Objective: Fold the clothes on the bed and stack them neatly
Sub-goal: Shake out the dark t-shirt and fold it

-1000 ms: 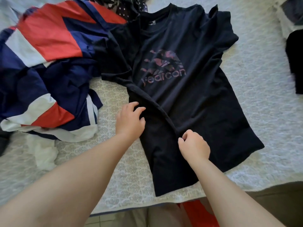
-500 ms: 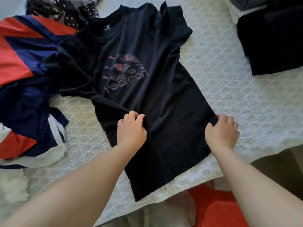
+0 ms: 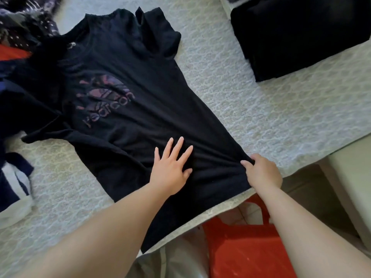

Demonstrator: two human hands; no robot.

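A black T-shirt [image 3: 128, 93] with a pink and purple logo lies face up on the bed [image 3: 271, 109], collar at the far end, hem at the near edge. My left hand [image 3: 172, 167] presses flat on its lower part with fingers spread. My right hand [image 3: 263, 171] pinches the shirt's right side edge near the hem, and the fabric wrinkles toward it. The shirt's left sleeve lies over a pile of navy, red and white clothes [image 3: 12, 177] at the left.
A folded stack of black clothes [image 3: 301, 35] sits at the far right of the bed. A dark dotted garment [image 3: 22, 23] lies at the far left. Below the bed's near edge stands a red stool or bag [image 3: 245, 247] on the floor.
My left hand has opened from a curled grip to a flat press on the shirt. My right hand has closed on the shirt's right edge. The view has shifted to the right.
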